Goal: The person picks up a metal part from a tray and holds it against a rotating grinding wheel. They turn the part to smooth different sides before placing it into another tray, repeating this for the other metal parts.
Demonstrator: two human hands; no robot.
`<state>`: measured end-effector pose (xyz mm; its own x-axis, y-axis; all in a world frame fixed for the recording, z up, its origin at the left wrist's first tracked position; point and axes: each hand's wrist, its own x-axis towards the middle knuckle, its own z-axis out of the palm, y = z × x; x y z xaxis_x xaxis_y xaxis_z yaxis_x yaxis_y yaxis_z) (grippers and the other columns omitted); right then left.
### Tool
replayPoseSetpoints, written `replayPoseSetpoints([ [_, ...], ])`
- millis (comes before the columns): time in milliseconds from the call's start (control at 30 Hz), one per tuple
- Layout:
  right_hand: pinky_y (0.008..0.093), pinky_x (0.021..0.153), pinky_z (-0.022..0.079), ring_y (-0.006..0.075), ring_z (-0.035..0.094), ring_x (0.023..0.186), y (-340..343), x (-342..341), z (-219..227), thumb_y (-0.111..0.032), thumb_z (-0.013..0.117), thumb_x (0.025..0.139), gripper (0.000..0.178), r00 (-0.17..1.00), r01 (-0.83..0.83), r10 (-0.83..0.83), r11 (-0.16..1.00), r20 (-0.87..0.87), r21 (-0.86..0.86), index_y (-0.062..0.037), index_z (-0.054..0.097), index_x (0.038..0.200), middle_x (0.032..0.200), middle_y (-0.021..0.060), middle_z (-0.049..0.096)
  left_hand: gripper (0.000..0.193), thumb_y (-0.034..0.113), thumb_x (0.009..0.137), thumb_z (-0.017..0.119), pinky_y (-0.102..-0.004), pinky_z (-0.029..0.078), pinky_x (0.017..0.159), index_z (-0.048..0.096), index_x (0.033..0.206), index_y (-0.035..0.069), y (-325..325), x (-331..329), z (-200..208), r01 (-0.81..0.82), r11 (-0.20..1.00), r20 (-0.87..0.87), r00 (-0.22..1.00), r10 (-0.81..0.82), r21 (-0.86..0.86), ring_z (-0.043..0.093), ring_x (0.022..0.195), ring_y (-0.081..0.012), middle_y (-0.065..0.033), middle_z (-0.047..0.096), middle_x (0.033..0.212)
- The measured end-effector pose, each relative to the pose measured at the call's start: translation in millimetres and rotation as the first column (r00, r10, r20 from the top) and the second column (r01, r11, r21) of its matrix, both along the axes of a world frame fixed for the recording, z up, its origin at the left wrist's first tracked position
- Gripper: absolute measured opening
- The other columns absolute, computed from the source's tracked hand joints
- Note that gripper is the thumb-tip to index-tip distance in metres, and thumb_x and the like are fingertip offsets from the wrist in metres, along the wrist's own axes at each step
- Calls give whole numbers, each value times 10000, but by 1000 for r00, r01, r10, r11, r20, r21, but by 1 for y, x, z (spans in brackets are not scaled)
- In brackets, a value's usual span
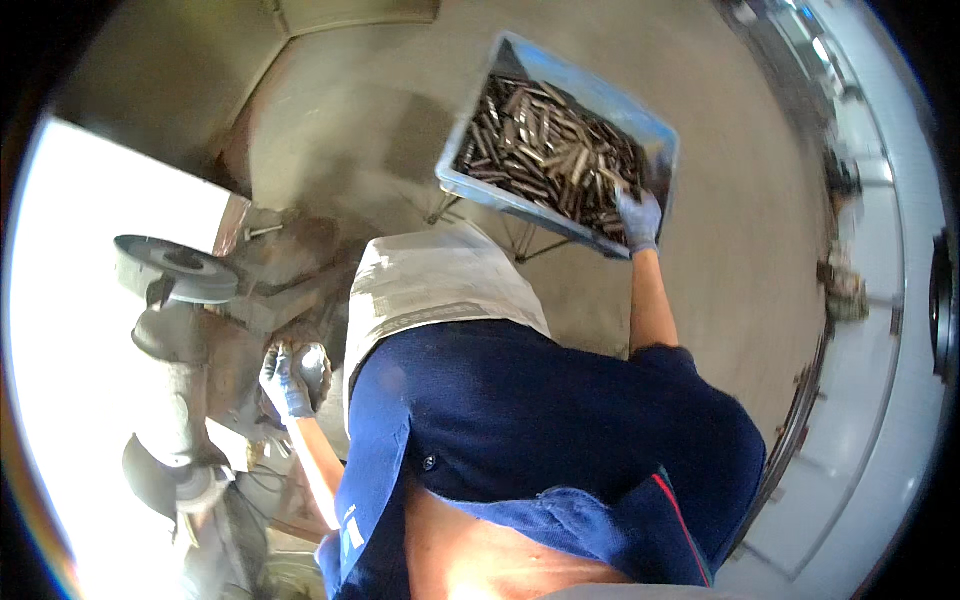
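Observation:
My right hand point(640, 218), in a grey-blue glove, reaches over the near right wall of a blue plastic bin point(560, 212). Short, dark, bar-like metal pieces point(530, 140) fill the bin in a jumbled heap. The right fingertips close on one paler metal piece point(608, 176) at the heap's right end; motion blurs it a little. Low on the left, my gloved left hand point(285, 382) has its fingers curled in. What they hold, if anything, is hidden. Beside it is a rounded, shiny metal thing point(316, 372). A grinding machine point(172, 340) stands farther left.
The machine carries a thick grinding wheel point(180, 268) at its far end and another disc point(150, 475) at its near end. Thin dark legs point(522, 240) support the bin. A pale apron point(440, 275) covers my lap. Dark equipment point(845, 285) lines the wall at right.

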<state>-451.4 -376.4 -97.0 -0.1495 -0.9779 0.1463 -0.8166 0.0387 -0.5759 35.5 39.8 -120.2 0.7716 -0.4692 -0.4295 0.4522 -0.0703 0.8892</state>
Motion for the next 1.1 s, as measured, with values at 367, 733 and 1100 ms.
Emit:
replayPoseSetpoints([
  [367, 273, 821, 465, 144, 578, 891, 91, 281, -20, -85, 604, 861, 200, 209, -965, 834, 259, 511, -28, 12, 639, 1032, 993, 73, 632, 228, 133, 870, 589, -297, 535, 703, 628, 1013, -41, 87, -56, 27, -336, 920, 136, 940, 314, 203, 642, 749, -187, -100, 662, 834],
  [733, 206, 511, 391, 45, 456, 563, 116, 320, 72, -171, 683, 841, 245, 165, -863, 773, -188, 613, 469, 23, 644, 985, 707, 9, 596, 165, 11, 829, 586, -262, 511, 671, 670, 971, 14, 260, -328, 28, -943, 175, 270, 253, 929, 284, 618, 687, -122, -59, 676, 780],
  [1100, 203, 540, 398, 58, 469, 602, 154, 326, 83, -240, 668, 862, 297, 130, -837, 801, -227, 584, 498, 25, 633, 991, 731, 8, 592, 275, 129, 767, 582, -412, 484, 832, 660, 1030, 112, 361, -359, 55, -255, -69, 260, 864, 431, 964, 607, 961, -339, -185, 637, 999],
])
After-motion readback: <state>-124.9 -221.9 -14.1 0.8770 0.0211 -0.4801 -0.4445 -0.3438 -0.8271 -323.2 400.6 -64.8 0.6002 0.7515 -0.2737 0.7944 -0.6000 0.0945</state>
